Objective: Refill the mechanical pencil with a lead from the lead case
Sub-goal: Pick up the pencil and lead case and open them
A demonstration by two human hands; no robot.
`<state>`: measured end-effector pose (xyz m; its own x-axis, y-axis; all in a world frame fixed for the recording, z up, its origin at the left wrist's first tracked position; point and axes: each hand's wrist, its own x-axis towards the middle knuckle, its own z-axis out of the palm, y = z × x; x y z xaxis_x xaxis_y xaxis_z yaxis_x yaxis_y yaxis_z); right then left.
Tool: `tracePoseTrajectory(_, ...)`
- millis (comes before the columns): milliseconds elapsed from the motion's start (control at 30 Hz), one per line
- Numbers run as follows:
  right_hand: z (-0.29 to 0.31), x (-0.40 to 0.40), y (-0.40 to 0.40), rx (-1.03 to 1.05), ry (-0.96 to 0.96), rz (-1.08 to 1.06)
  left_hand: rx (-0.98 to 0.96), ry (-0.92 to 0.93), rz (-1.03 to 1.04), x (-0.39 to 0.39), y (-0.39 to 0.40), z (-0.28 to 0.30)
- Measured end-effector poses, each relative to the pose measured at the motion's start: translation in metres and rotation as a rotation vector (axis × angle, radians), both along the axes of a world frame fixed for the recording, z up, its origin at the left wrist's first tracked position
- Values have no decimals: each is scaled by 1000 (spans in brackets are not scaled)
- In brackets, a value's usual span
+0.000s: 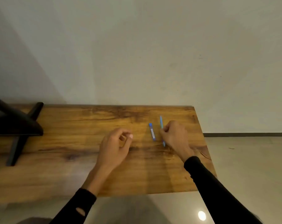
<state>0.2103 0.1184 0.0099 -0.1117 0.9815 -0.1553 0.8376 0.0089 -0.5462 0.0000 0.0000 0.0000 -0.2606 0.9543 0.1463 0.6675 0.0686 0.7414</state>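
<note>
the right hand (174, 136) curls onto the slim light-blue plastic mechanical pencil (161, 122), seemingly to lift it, just right of the small blue rectangular lead case (152, 132), while the left hand (116, 145), left of the case, hovers loosely curled, holding nothing visible.

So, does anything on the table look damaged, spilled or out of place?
Nothing on the table stands out: the lead case lies flat and closed, and the mechanical pencil lies beside it under the right hand. The only flaw is a hole in the left sleeve.
</note>
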Motion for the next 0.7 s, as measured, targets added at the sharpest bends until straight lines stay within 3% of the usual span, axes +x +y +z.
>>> tracePoseTrajectory(100, -1, -10, -12, 34, 246, 1, -55, -251, 12, 8, 7, -7)
tracePoseTrajectory(233, -6, -26, -45, 28, 472, 85, -27, -383, -2, 17, 26, 1)
tracePoseTrajectory(467, -11, -29, -55, -51, 503, 233, 10, -346, -13, 24, 35, -8)
tracePoseTrajectory(600, 1, -4, -23, -73, 706, 45, 1, -191, -95, 27, 38, -13)
tracePoseTrajectory(700, 3, 2, -13, -132, 798, 60, -17, -34, -144, 32, 38, -15)
